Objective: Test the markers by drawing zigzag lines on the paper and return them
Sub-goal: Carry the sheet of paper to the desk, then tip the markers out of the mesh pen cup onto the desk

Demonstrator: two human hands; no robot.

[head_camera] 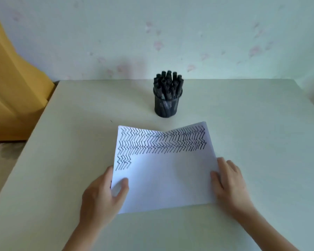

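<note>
Thin white paper sheet (168,171), matt, creased down its middle, inked with black zigzag lines. Beyond it, a black metal-mesh cylindrical pen cup (166,106), full of black plastic markers (168,82) with a dull sheen. Underneath, the pale smooth matt surface (80,124).
</note>
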